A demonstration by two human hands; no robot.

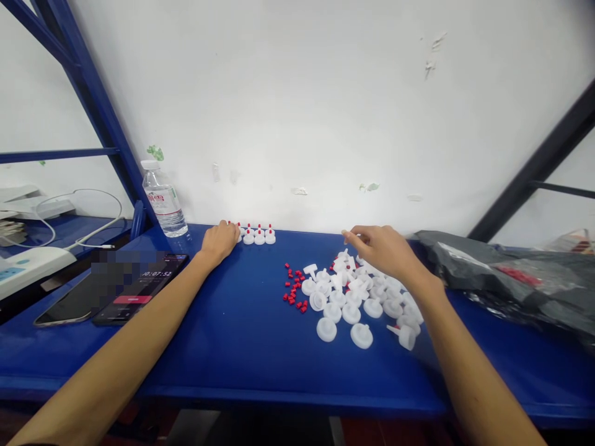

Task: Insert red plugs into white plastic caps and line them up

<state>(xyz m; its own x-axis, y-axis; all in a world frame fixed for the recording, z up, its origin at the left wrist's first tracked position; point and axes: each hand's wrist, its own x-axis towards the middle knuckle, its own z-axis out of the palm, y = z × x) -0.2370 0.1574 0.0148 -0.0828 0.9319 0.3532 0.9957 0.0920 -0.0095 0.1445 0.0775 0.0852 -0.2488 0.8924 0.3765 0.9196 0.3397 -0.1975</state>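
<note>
My left hand [220,241] is at the left end of a group of white nozzle caps with red tips [259,235], standing upright in rows near the wall. Its fingers are curled closed, and the hand hides whatever they hold. Over the right side of the table, my right hand [379,248] is raised above a loose pile of white nozzle caps [351,313]. Thumb and fingers come together in a pinch; anything between them is too small to name. Small red tips [292,291] lie scattered along the pile's left side.
On the left of the blue table [242,347] lie two phones [139,291], one with a lit timer. A water bottle [165,201] stands behind them, with a power strip [32,266] farther left. A dark plastic bag [502,272] lies at right, by the rack post.
</note>
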